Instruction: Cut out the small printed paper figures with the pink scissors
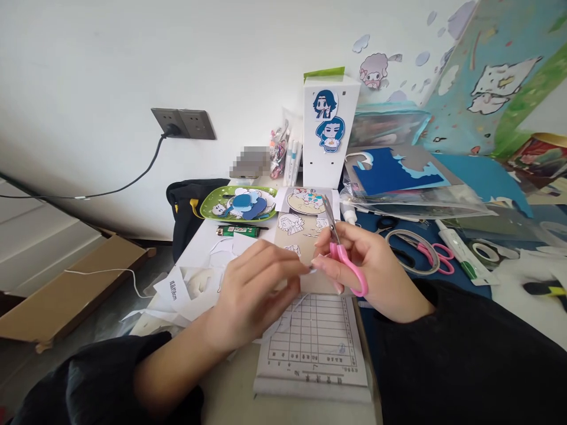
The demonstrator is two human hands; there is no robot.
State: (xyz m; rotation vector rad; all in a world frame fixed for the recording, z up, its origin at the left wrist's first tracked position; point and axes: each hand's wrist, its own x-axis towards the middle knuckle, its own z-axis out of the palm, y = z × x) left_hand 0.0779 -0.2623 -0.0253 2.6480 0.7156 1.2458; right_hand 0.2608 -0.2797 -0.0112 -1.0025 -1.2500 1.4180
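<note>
My right hand (376, 271) grips small pink-handled scissors (343, 254), blades pointing up and away. My left hand (254, 292) is closed in a pinch just left of the scissors, its fingertips meeting the right hand's over something tiny that I cannot make out. Both hands hover above a tan card (305, 236) bearing printed cartoon figures. Nearer me lies a white pad with a printed grid (316, 339).
A green plate (212, 206) holds blue and white cut-outs, with a green lighter (239, 231) in front of it. A white box with character stickers (330, 127) stands behind. Tape rolls (410, 251), second pink scissors (436, 257), glue and blue paper lie right. Paper scraps (186, 292) and cardboard lie left.
</note>
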